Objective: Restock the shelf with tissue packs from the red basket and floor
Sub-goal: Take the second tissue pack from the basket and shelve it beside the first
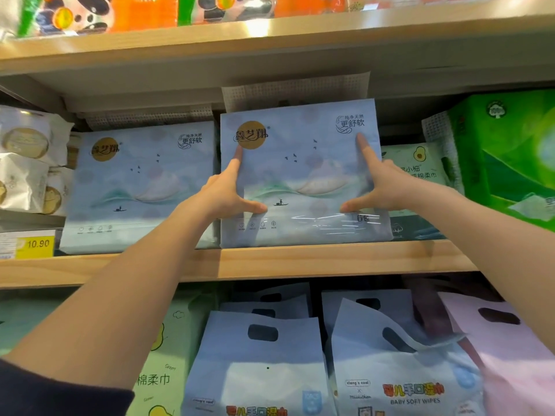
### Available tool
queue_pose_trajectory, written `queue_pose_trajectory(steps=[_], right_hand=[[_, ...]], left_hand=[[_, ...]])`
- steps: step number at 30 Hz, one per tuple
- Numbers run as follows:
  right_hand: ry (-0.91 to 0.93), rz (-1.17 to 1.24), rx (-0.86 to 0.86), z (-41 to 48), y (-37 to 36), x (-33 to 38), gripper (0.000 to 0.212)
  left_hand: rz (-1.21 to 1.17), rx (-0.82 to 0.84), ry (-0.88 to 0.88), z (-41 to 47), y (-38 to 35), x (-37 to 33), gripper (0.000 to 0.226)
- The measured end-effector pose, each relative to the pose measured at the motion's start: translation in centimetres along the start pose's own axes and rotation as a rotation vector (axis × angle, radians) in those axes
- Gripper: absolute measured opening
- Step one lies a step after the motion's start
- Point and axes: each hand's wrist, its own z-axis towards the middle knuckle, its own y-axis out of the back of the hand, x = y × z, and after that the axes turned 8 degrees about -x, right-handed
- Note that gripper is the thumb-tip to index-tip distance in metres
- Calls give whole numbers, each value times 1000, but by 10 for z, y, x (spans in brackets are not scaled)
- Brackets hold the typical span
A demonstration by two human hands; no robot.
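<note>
A light-blue tissue pack (300,175) with a gold round logo and a boat picture stands upright at the front edge of the middle wooden shelf (300,261). My left hand (222,193) is on its left edge, index finger pointing up and thumb lying across the front. My right hand (384,187) mirrors it on the right edge. Both hands hold the pack between them. An identical blue pack (141,187) stands just to its left, set slightly further back. The red basket and the floor are out of view.
A large green tissue pack (510,163) and a pale avocado-print pack (417,166) stand to the right. White packs (27,163) and a yellow price tag (36,244) are at the left. Blue baby-wipe bags (258,364) fill the lower shelf. Orange packs (144,10) sit above.
</note>
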Motion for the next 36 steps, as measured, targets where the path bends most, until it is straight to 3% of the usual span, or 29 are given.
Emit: queue_pose_trajectory(steps=[19,36], right_hand=[[-24,-190,132,23,-15,-11,120],[-56,-115,153,16,4,-15,117]], left_hand=[[108,49,6,12,-7,3,119],[193,59,0,2,11,-5,112]])
